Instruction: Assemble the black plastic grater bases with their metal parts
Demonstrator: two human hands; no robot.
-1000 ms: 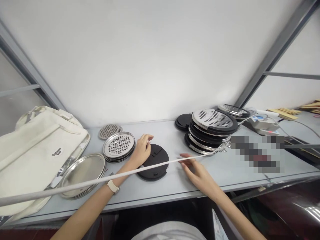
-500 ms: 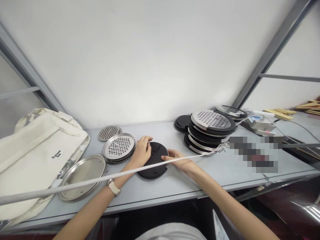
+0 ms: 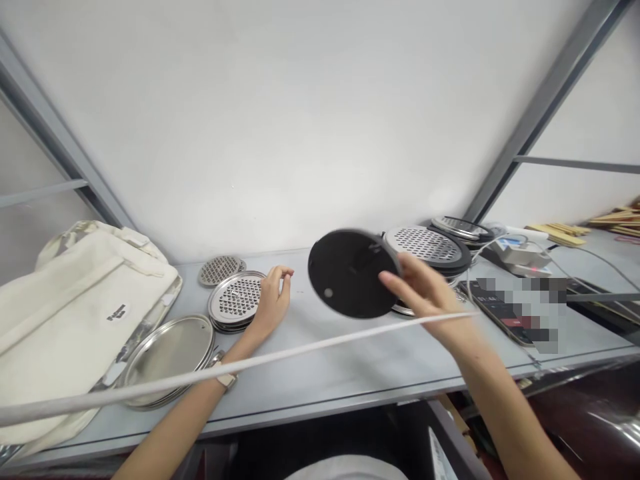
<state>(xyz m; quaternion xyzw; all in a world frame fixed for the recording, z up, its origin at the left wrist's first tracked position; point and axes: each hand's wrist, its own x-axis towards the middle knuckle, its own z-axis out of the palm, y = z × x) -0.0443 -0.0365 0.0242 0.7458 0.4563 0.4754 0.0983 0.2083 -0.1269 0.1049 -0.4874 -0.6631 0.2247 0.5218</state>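
Observation:
My right hand [image 3: 425,287] grips a round black disc [image 3: 350,277] by its right edge, thumb on the near face. The disc is lifted off the table and tilted, with a small pale spot low on it. My left hand [image 3: 275,297] is empty, its fingers loosely bent and a little apart from the thumb. It hovers at the right edge of a stack of metal grater discs [image 3: 235,300], partly covering it. Behind the black disc stands a stack of graters with black rims [image 3: 425,245], partly hidden.
Plain metal discs [image 3: 170,353] lie at the left beside a cream canvas bag [image 3: 65,307]. Smaller perforated discs [image 3: 219,270] lie near the wall. A white cord [image 3: 310,345] crosses in front of both arms. A phone [image 3: 493,307] lies at the right, near a white device [image 3: 520,252].
The black disc has been raised from the table and carried right by my right hand. My left hand has let go of it and drawn slightly left.

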